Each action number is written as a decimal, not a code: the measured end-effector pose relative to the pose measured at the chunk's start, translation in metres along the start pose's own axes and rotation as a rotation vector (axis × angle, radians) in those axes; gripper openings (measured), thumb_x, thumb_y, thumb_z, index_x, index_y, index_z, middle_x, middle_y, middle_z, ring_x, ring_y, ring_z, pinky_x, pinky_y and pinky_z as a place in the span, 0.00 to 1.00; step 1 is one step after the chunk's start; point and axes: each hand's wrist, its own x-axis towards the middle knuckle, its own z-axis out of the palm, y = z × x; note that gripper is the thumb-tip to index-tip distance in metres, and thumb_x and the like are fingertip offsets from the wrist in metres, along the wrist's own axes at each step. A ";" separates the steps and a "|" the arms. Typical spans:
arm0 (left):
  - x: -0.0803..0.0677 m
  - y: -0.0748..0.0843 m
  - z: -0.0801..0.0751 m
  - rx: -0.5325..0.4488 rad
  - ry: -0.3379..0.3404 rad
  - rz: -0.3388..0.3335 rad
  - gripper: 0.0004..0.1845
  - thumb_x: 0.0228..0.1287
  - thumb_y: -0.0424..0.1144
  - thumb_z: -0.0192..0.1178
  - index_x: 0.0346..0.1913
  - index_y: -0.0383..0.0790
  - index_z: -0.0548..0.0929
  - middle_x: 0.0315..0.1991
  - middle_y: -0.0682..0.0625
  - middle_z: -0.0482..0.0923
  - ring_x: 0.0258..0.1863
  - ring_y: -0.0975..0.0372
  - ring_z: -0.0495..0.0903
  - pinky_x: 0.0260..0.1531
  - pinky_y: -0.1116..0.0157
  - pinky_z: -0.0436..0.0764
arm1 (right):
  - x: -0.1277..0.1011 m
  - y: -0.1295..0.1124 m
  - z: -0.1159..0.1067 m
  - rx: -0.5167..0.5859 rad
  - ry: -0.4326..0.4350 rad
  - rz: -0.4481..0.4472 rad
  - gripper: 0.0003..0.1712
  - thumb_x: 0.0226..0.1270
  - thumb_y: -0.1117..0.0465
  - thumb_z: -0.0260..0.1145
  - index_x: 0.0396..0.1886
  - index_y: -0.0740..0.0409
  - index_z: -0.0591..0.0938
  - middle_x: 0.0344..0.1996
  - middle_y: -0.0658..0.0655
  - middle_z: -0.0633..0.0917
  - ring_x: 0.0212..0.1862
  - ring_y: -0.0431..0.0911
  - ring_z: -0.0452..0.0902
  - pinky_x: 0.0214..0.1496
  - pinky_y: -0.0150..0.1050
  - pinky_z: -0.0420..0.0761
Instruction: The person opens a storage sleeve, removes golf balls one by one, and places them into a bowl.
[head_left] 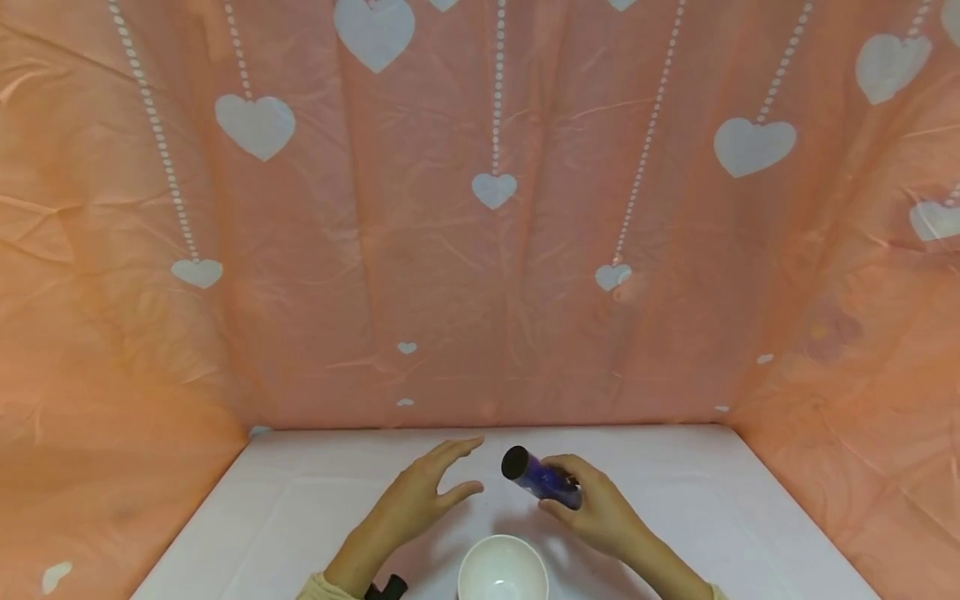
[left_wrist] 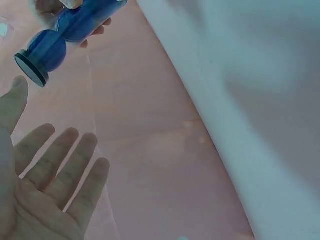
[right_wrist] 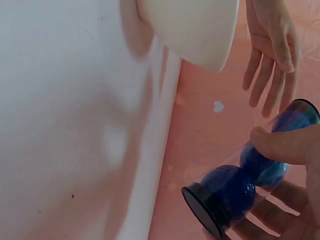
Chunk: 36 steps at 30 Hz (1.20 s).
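My right hand (head_left: 596,508) holds an hourglass (head_left: 551,482), a clear tube around blue bulbs with dark end caps. In the right wrist view the thumb lies over the tube and the fingers curl beneath it. The hourglass is tilted above the table, one cap facing up and left. My left hand (head_left: 416,500) is held in the air to its left, fingers spread and nothing in the palm. A gap separates the left fingertips from the hourglass cap in the head view. Below and between both hands stands a white bowl (head_left: 504,575), its inside bare.
The white table (head_left: 315,500) ends at a pink-orange curtain (head_left: 435,275) with white hearts, which closes off the back and both sides. A small black object (head_left: 392,588) shows beside the left wrist at the bottom edge.
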 end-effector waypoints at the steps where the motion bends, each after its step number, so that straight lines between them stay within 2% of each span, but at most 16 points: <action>1: 0.000 0.001 0.000 -0.011 -0.005 0.003 0.33 0.74 0.57 0.68 0.78 0.56 0.75 0.71 0.58 0.78 0.70 0.56 0.79 0.67 0.45 0.80 | 0.000 -0.001 0.000 -0.010 0.000 -0.009 0.28 0.61 0.58 0.84 0.59 0.51 0.84 0.49 0.46 0.89 0.50 0.40 0.84 0.54 0.46 0.87; 5: 0.001 0.003 0.001 -0.043 -0.020 0.052 0.33 0.73 0.56 0.69 0.77 0.58 0.75 0.71 0.62 0.77 0.67 0.58 0.80 0.65 0.47 0.82 | -0.002 -0.005 0.001 -0.055 0.001 -0.031 0.27 0.60 0.55 0.84 0.58 0.49 0.85 0.50 0.44 0.88 0.51 0.40 0.83 0.54 0.45 0.86; 11: 0.001 0.007 0.005 0.000 -0.020 0.113 0.32 0.71 0.58 0.70 0.75 0.59 0.77 0.70 0.64 0.78 0.64 0.60 0.83 0.61 0.49 0.85 | -0.005 -0.010 0.002 -0.094 0.002 -0.062 0.27 0.59 0.56 0.85 0.57 0.48 0.86 0.51 0.43 0.88 0.51 0.40 0.83 0.53 0.44 0.86; 19: 0.001 0.010 0.009 0.009 0.017 0.206 0.33 0.65 0.49 0.78 0.72 0.56 0.79 0.67 0.63 0.80 0.59 0.63 0.84 0.57 0.55 0.87 | -0.007 -0.012 0.003 -0.128 -0.024 -0.066 0.27 0.58 0.53 0.85 0.57 0.45 0.86 0.51 0.42 0.88 0.51 0.41 0.84 0.52 0.45 0.87; 24: 0.001 0.009 0.011 0.007 0.022 0.268 0.31 0.66 0.46 0.77 0.71 0.56 0.80 0.65 0.63 0.81 0.57 0.64 0.85 0.55 0.58 0.87 | -0.007 -0.013 0.002 -0.122 -0.052 -0.071 0.26 0.60 0.52 0.85 0.57 0.45 0.86 0.50 0.42 0.88 0.51 0.43 0.85 0.51 0.45 0.87; 32: 0.001 0.008 0.012 0.002 0.020 0.289 0.28 0.67 0.46 0.77 0.68 0.54 0.81 0.59 0.62 0.84 0.53 0.66 0.86 0.54 0.59 0.88 | -0.007 -0.012 0.002 -0.114 -0.082 -0.099 0.26 0.61 0.53 0.84 0.58 0.45 0.86 0.49 0.41 0.87 0.50 0.39 0.84 0.51 0.44 0.88; 36: 0.003 0.008 0.014 -0.074 0.025 0.301 0.27 0.68 0.41 0.77 0.67 0.46 0.82 0.56 0.55 0.85 0.48 0.65 0.87 0.51 0.61 0.88 | -0.008 -0.011 0.003 -0.107 -0.078 -0.126 0.26 0.64 0.54 0.82 0.60 0.47 0.85 0.50 0.43 0.88 0.51 0.40 0.84 0.52 0.45 0.88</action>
